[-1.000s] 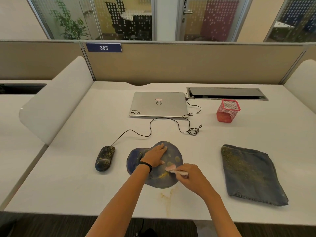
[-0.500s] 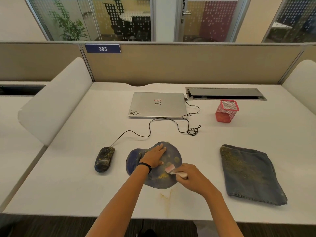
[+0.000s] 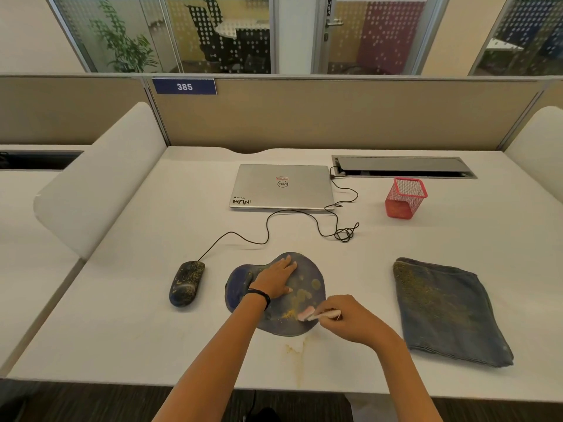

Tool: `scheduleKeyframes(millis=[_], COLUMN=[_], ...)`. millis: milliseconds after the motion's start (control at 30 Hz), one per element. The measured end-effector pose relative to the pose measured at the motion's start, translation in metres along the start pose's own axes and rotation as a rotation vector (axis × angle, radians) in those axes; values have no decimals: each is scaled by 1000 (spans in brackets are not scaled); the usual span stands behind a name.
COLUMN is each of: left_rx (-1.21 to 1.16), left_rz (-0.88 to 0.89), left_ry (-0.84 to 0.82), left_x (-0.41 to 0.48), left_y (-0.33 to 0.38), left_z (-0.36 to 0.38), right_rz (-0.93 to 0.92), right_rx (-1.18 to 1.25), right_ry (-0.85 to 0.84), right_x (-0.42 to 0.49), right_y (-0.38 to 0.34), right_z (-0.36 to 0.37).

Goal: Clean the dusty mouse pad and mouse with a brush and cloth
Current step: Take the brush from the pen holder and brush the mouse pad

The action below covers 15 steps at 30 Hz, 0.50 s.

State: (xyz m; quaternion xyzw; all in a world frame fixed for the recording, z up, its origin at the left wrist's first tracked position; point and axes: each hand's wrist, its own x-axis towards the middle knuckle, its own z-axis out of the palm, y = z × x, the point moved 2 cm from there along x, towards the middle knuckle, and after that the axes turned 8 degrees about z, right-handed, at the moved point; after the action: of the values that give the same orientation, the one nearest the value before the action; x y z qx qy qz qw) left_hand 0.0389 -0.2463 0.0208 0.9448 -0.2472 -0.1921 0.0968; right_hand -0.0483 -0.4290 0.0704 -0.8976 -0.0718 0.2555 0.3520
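We count one mouse pad (image 3: pixel 307 269), one mouse (image 3: pixel 186 283), one brush (image 3: pixel 316 315) and one cloth (image 3: pixel 447 312), all on a single desk (image 3: pixel 122 330). We see two hands, a left hand (image 3: pixel 275 280) and a right hand (image 3: pixel 347 318), and one dark wristband (image 3: pixel 259 295). Farther back we count one closed laptop (image 3: pixel 281 185), one black cable (image 3: pixel 268 226), one red mesh cup (image 3: pixel 405 197) and one cable hatch (image 3: pixel 402 167) set into the desk. We count two white side screens, the left screen (image 3: pixel 97 178) and the right screen (image 3: pixel 536 141), one number plate (image 3: pixel 184 86) reading 385, and one potted plant (image 3: pixel 122 41) behind the glass.
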Motion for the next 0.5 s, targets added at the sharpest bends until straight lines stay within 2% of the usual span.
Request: scheduleKeyframes(millis=[67, 200, 300, 400, 500], left_rx=[0, -6, -6, -4, 1], left_rz=[0, 0, 1, 0, 2], left_ry=[0, 2, -1, -1, -2], left_x=[0, 0, -1, -1, -1], left_y=[1, 1, 2, 2, 3], left_z=[-1, -2, -3, -3, -4], right_rz=[-19, -46, -39, -47, -64], right_rx=[61, 26, -38, 74, 87], right_ry=[13, 186, 80, -14, 71], right_x=[-2, 0, -1, -8, -7], right_y=[-1, -2, -2, -4, -4], right_z=[-4, -3, 0, -6, -8])
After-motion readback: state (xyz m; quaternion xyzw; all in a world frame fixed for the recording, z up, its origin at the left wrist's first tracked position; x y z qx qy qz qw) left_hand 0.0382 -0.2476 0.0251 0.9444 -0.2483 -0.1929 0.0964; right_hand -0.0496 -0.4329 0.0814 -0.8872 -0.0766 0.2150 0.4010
